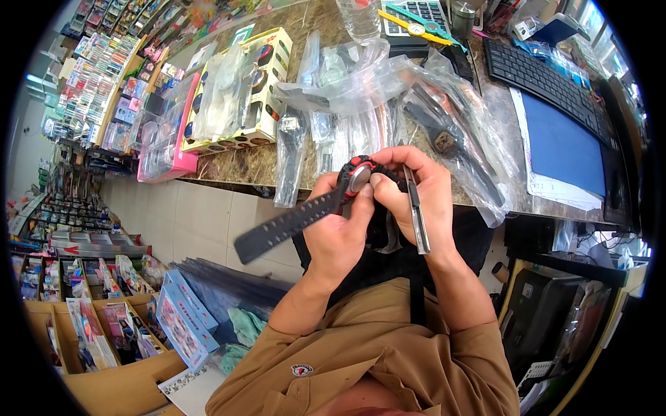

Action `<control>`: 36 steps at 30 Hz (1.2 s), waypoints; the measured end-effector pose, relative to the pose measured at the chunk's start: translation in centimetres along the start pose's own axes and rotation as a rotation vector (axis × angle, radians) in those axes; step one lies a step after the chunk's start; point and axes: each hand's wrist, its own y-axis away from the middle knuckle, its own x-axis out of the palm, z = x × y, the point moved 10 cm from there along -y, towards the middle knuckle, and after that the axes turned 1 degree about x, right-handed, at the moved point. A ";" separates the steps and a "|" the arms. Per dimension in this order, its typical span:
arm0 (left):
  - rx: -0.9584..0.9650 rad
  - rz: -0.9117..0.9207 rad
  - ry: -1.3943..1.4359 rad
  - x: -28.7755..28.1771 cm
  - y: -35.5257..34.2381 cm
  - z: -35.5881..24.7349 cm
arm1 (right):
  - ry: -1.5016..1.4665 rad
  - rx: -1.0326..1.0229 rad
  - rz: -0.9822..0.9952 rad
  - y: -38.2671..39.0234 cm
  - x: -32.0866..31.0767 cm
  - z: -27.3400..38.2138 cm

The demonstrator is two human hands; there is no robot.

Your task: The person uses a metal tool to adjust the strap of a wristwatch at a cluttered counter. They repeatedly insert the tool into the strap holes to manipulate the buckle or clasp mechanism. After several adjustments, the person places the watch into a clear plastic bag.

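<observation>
Both my hands hold a black and red wristwatch (360,179) in front of the table's near edge, its round metal back showing. My left hand (334,232) is closed around the case, and the black perforated strap (286,225) sticks out to the left. My right hand (424,191) pinches the watch's other side. A slim metal tool (416,211), perhaps tweezers, is also kept in my right hand, its end pointing down. Just beyond my hands lie watches in clear plastic bags, one of them a black watch (444,142) on the right.
A yellow patterned box (277,55) and a pink-edged clear case (170,152) stand at the table's left. Farther back are a water bottle (361,24), a yellow watch (415,29) and a calculator. A keyboard (548,87) and blue pad (562,142) lie right. Shelves of goods line the left.
</observation>
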 end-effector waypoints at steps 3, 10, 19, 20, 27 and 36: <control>-0.158 0.061 0.094 0.2 -0.2 -0.1 | 0.039 0.009 -0.012 0.4 -0.5 0.4; -0.144 0.136 0.261 0.2 -0.3 0.7 | 0.178 -0.265 -0.059 1.8 -0.8 4.0; -0.128 0.162 0.302 0.8 -0.3 0.1 | 0.122 -0.254 -0.051 1.9 -1.1 3.5; -0.129 0.167 0.297 0.9 -0.3 0.1 | 0.120 -0.253 -0.053 1.9 -1.1 3.5; -0.121 0.155 0.286 1.0 -0.1 -0.3 | 0.031 -0.142 -0.029 1.5 -1.4 2.6; -0.085 0.189 0.304 1.2 -0.2 -0.5 | -0.229 0.064 0.055 0.9 -1.1 0.3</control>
